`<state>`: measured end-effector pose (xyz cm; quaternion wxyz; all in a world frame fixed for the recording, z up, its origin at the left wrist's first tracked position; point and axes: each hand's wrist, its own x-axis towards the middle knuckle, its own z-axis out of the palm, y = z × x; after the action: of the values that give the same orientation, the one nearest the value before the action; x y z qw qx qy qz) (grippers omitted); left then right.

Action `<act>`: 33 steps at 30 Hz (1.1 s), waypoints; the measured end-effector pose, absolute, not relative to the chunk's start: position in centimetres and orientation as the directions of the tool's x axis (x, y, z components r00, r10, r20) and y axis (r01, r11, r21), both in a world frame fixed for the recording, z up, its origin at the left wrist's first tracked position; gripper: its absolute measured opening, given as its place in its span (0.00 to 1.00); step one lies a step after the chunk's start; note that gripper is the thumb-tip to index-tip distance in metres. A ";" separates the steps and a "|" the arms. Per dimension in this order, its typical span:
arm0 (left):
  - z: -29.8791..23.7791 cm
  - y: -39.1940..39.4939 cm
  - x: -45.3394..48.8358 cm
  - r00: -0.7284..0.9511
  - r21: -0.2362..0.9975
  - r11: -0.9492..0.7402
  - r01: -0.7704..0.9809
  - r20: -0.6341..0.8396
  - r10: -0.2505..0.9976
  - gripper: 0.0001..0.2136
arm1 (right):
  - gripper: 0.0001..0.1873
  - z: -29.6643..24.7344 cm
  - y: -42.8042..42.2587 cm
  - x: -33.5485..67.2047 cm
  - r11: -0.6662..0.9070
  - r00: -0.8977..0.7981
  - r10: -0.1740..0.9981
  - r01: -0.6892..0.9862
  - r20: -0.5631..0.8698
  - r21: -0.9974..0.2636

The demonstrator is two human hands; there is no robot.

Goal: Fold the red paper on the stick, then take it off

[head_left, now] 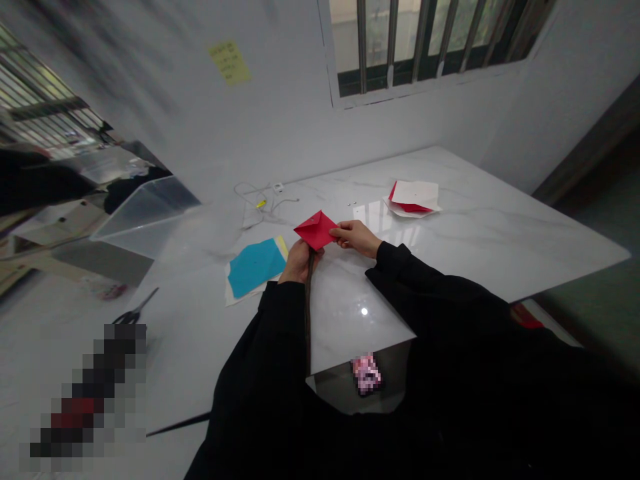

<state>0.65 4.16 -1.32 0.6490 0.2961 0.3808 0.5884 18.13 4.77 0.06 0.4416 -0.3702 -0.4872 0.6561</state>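
A folded piece of red paper (320, 235), with a flap showing on its upper left, is held up over the white tabletop between both hands. My left hand (299, 261) grips it from below, fingers closed around its lower corner. At the paper's right corner, my right hand (357, 237) pinches the edge between thumb and fingers. A thin dark strip (309, 307) hangs down from beside the left hand toward the table's near edge; what it is, I cannot tell. Blue paper sheets (256, 267) lie on white and yellow ones just left of my left hand.
White and red papers (415, 199) lie at the back right. A cable (270, 205) with a yellow piece rests near the wall. Scissors (136, 313) lie at left, beside a pixelated area. A clear plastic box (145, 213) stands back left. The marble-patterned table (500, 247) ends at right.
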 end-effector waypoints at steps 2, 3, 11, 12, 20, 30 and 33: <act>-1.2 4.0 0.6 0.021 0.834 0.136 -0.535 -0.148 0.989 0.07 | 0.11 0.2 4.8 18.3 -0.128 -0.307 0.950 -0.235 -0.052 -0.963; -1.0 3.9 0.5 0.021 0.832 0.137 -0.538 -0.150 0.988 0.08 | 0.11 0.2 4.8 18.3 -0.126 -0.294 0.955 -0.240 -0.052 -0.962; 0.8 2.7 0.6 -0.031 0.804 0.192 -0.562 -0.253 0.967 0.04 | 0.07 0.4 5.6 19.7 -0.106 -0.190 0.978 -0.125 -0.081 -0.986; 1.0 2.5 0.7 -0.032 0.807 0.203 -0.554 -0.264 0.964 0.04 | 0.07 0.4 5.9 19.9 -0.099 -0.175 0.982 -0.129 -0.075 -0.987; 1.2 1.6 1.2 -0.083 0.899 0.133 -0.418 -0.184 0.979 0.15 | 0.06 -1.3 7.3 20.6 0.077 -0.203 0.977 0.084 0.059 -0.993; 1.3 1.9 0.9 -0.144 0.901 0.110 -0.419 -0.186 0.972 0.19 | 0.08 -1.3 6.5 20.2 0.406 -0.356 0.896 0.410 0.266 -0.817; 1.2 1.7 1.1 -0.125 0.908 0.122 -0.400 -0.187 0.974 0.16 | 0.11 -1.2 6.2 19.8 0.407 -0.321 0.904 0.446 0.282 -0.797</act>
<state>1.15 1.67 1.24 0.5856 0.3072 0.4671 0.5869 19.77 6.17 -1.19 0.3717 -0.4490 -0.7519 0.3082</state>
